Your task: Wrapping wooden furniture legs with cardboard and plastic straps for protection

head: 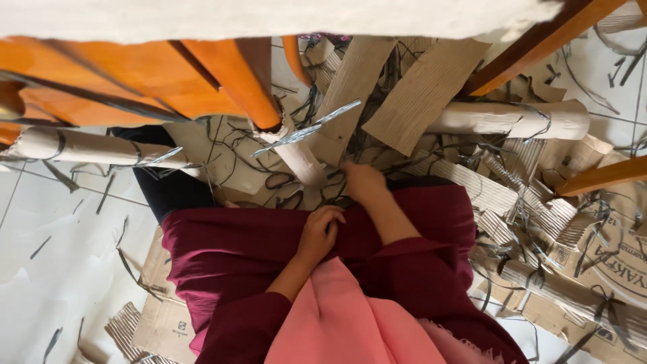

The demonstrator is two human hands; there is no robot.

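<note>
My left hand (pixel 322 231) rests on my lap as a closed fist against the maroon cloth (pixel 236 249). My right hand (pixel 364 182) reaches forward, fingers curled down into a tangle of black plastic straps (pixel 286 180) on the floor. It is just right of an orange wooden leg (pixel 246 84) whose foot is wrapped in corrugated cardboard (pixel 300 158). What the fingers grip is hidden. A silvery strip (pixel 306 129) lies across the wrapped foot.
Orange wooden frame rails (pixel 532 57) cross overhead under a white padded edge (pixel 269 17). Cardboard rolls (pixel 512 120) (pixel 87 147), flat cardboard sheets (pixel 424 91) and strap offcuts litter the white tile floor (pixel 60 256). A pink scarf (pixel 337 323) hangs at the bottom.
</note>
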